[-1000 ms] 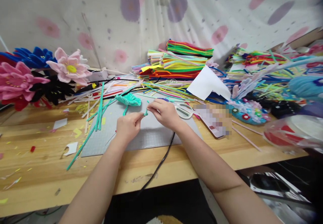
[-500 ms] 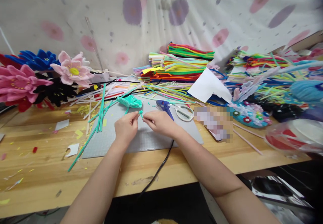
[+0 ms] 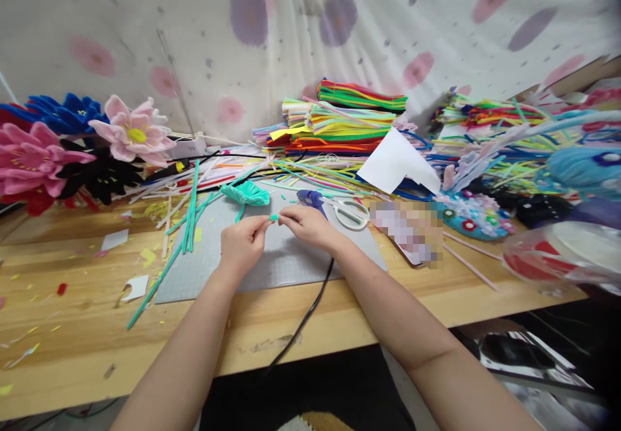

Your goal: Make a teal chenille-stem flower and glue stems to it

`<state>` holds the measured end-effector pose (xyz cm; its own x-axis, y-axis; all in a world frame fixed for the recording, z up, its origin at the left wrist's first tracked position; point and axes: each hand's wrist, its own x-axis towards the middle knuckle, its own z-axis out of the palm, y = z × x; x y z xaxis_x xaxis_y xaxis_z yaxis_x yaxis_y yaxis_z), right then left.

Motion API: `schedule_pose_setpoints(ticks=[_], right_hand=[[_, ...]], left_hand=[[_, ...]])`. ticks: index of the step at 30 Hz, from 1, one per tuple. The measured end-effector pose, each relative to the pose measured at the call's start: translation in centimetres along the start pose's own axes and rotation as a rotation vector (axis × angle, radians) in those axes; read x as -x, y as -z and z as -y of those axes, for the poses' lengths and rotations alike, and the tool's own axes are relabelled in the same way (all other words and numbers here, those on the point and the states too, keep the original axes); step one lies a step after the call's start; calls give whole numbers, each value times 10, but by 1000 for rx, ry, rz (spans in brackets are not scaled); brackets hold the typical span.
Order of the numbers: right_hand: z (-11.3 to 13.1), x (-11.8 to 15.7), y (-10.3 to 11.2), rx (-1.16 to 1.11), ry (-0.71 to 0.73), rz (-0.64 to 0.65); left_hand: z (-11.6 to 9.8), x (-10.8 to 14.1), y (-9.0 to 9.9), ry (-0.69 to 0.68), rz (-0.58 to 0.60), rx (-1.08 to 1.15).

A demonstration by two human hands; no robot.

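Note:
Between my two hands, above the grey cutting mat (image 3: 194,276), is a small green fuzzy piece (image 3: 274,217). My left hand (image 3: 242,244) pinches its left side with thumb and forefinger. The fingertips of my right hand (image 3: 306,225) are closed on its right side. Just behind my left hand lies a green ruffled flower-like shape (image 3: 246,193) with a short stem. A blue glue gun (image 3: 313,200) and white-handled scissors (image 3: 352,215) lie behind my right hand.
Green stems (image 3: 190,217) lie across the mat's left edge. Bundles of coloured pipe cleaners (image 3: 349,120) are stacked at the back. Fuzzy flowers (image 3: 133,130) stand at the left. A black cable (image 3: 308,314) crosses the front edge. A plastic-wrapped tub (image 3: 557,253) sits right.
My fingertips have come closer together around the small green piece, which now lies more level between them. The whole view has shifted slightly.

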<state>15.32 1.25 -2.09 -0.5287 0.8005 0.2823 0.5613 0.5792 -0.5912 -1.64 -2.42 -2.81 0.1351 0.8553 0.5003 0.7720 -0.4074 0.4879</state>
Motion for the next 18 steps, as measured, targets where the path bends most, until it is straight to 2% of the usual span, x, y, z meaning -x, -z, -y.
schedule_pose_setpoints(ticks=[4,8,10,13,15,18], right_hand=[[14,6,2,64,146,22],[18,8,6,105,228,-98],[13,7,6,65,199,-174],[4,2,4,-22,94,-248],[1,0,2,-55,19,-227],[3,0,2,-51,-25,-104]], left_hand=[[-2,-1,-1,167,-39,-140],[-4,-1,-3,111,70,-289],[-3,0,-3,35,115,-292],[-1,0,-3,-85,131,-181],[0,0,-2,-118,108,-56],[-1,0,-2,-48,10,69]])
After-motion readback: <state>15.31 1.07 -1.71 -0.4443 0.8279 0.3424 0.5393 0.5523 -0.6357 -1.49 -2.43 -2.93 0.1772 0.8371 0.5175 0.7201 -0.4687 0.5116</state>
